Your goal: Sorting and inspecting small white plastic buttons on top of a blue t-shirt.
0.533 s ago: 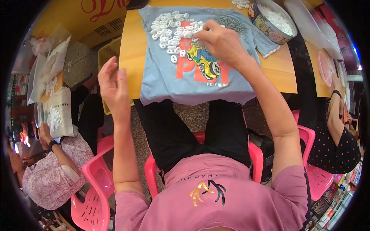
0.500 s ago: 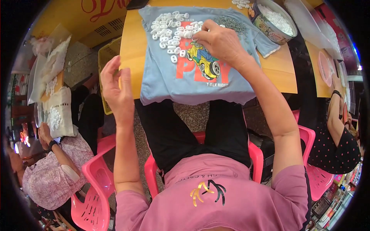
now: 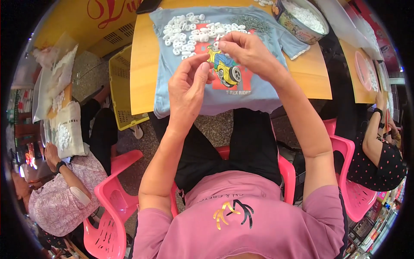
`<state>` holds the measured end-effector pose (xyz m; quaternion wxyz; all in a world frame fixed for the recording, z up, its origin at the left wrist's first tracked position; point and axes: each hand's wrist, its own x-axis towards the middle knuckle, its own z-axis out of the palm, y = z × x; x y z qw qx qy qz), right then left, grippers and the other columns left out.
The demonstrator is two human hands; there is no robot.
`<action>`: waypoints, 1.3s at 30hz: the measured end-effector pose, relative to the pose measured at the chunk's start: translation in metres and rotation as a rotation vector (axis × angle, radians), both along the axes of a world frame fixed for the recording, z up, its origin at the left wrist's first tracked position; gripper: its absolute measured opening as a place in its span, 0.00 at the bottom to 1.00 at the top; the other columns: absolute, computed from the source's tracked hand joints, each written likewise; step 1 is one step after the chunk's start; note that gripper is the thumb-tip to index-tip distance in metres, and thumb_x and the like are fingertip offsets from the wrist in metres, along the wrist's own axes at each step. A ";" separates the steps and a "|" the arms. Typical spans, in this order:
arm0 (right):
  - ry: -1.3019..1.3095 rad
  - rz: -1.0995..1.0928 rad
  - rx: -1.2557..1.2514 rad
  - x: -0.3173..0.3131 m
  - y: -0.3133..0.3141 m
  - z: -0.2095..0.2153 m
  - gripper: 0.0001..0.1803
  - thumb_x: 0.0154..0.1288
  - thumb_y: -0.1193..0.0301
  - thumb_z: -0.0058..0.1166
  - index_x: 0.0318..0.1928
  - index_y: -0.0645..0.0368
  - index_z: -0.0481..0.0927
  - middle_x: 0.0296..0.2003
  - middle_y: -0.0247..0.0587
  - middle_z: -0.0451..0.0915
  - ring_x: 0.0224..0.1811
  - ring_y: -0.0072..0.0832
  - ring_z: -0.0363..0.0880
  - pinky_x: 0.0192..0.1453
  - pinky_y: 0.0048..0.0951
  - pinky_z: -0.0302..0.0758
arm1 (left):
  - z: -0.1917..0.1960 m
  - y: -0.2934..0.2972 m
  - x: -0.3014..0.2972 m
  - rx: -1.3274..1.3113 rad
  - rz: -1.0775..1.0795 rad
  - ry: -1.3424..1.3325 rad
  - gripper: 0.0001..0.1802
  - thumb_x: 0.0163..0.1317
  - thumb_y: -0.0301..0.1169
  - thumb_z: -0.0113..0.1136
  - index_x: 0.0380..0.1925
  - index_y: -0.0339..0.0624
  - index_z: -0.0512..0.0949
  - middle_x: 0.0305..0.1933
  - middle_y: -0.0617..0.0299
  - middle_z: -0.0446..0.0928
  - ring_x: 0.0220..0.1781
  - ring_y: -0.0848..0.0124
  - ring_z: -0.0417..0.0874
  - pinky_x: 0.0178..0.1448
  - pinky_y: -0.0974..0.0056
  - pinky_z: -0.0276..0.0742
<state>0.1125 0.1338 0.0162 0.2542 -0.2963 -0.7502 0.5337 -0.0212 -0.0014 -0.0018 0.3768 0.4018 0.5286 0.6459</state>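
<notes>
My right hand (image 3: 254, 54) is over the light blue T-shirt (image 3: 183, 101) spread on the table. Its thumb and index finger pinch a small white oval plastic piece (image 3: 216, 44) with a hole in it. To the left and lower, my left hand (image 3: 187, 84) has its fingers curled toward the thumb. What those fingertips hold, if anything, is too small to make out. Many similar white pieces (image 3: 177, 32) lie loose on the shirt beyond both hands. A heap of small dark metal parts (image 3: 254, 25) sits at the shirt's far right.
An open printed tin (image 3: 308, 38) full of white pieces stands at the table's (image 3: 312, 80) far right. A yellow crate (image 3: 120, 88) is left of the table. Co-workers sit on both sides, near pink chairs (image 3: 113, 203). A dark flat object (image 3: 148, 5) lies at the far left.
My left hand has come right from beside the table to over the shirt, its fingers curling in. My right hand has drawn slightly nearer, lifting a white piece from the pile.
</notes>
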 end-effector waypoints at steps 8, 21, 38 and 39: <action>0.170 0.002 -0.394 0.028 -0.042 0.006 0.12 0.71 0.62 0.53 0.38 0.58 0.79 0.24 0.24 0.73 0.23 0.09 0.67 0.25 0.14 0.65 | 0.004 0.007 0.030 0.105 0.042 -0.075 0.07 0.66 0.26 0.60 0.42 0.35 0.76 0.36 0.65 0.79 0.33 0.80 0.77 0.39 0.74 0.76; 0.020 -0.116 0.007 0.057 -0.065 0.004 0.10 0.69 0.69 0.56 0.45 0.64 0.79 0.30 0.28 0.78 0.28 0.11 0.72 0.29 0.16 0.70 | 0.009 -0.002 0.027 0.005 -0.138 0.385 0.07 0.65 0.22 0.59 0.42 0.34 0.76 0.37 0.60 0.80 0.37 0.74 0.82 0.40 0.70 0.79; -0.231 -0.364 0.558 0.084 -0.006 0.002 0.06 0.64 0.71 0.58 0.38 0.61 0.82 0.31 0.36 0.80 0.31 0.24 0.78 0.37 0.26 0.74 | -0.008 0.003 0.045 -0.075 -0.152 -0.271 0.08 0.66 0.27 0.60 0.43 0.35 0.78 0.38 0.63 0.80 0.37 0.78 0.80 0.45 0.72 0.75; -0.233 -0.362 0.560 0.088 0.007 0.001 0.06 0.64 0.71 0.58 0.38 0.61 0.82 0.31 0.36 0.80 0.31 0.24 0.78 0.37 0.26 0.74 | -0.008 0.003 0.045 -0.073 -0.151 -0.273 0.08 0.66 0.27 0.60 0.43 0.35 0.78 0.38 0.63 0.80 0.37 0.78 0.80 0.45 0.72 0.75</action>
